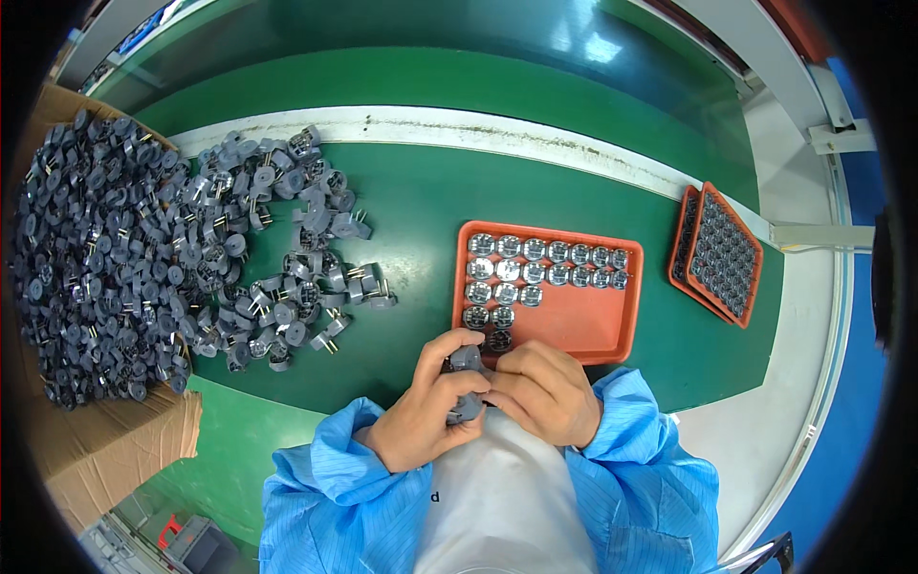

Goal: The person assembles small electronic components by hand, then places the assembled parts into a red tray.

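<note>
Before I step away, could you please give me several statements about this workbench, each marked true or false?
1. The left hand has grey pieces in its grip. True.
2. The orange tray holds rows of round pieces. True.
3. The cardboard box stands to the right of that tray. False: the box is on the left.
4. Two more trays overlap on the right side of the table. True.
5. The right hand is far from the left hand. False: they are close together by the tray's near edge.
6. The sleeves are yellow. False: they are blue.
</note>
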A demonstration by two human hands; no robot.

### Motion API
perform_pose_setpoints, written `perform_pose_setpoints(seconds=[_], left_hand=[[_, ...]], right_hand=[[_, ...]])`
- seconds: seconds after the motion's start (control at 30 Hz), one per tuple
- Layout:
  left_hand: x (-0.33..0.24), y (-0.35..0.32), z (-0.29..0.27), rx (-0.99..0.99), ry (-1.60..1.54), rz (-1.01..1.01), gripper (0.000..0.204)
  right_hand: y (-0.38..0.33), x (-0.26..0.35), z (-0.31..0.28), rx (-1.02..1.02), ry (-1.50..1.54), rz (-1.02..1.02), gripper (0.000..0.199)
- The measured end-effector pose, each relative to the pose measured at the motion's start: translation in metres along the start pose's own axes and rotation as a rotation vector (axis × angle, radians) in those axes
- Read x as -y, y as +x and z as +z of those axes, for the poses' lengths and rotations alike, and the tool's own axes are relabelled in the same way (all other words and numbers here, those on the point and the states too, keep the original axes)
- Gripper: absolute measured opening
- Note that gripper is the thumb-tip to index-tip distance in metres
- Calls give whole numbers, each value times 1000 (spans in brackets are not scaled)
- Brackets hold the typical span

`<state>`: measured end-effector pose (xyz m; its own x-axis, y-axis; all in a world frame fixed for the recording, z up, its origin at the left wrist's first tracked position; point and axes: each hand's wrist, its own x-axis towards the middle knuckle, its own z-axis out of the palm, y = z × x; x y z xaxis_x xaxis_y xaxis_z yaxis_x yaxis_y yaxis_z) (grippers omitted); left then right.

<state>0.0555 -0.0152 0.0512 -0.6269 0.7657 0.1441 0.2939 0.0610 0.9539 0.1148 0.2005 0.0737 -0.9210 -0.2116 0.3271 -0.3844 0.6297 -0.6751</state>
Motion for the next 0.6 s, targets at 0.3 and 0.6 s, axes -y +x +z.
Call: perform_pose_setpoints(seconds=[0.3,0.6], left_hand=[[11,-5,6,91,-564,-221,46],[17,-10,1,-64,-1295,-354,49]], right_hand=[[-12,0,-10,56,152,-32,20],[-17,-25,-14,-214,40,472,9]])
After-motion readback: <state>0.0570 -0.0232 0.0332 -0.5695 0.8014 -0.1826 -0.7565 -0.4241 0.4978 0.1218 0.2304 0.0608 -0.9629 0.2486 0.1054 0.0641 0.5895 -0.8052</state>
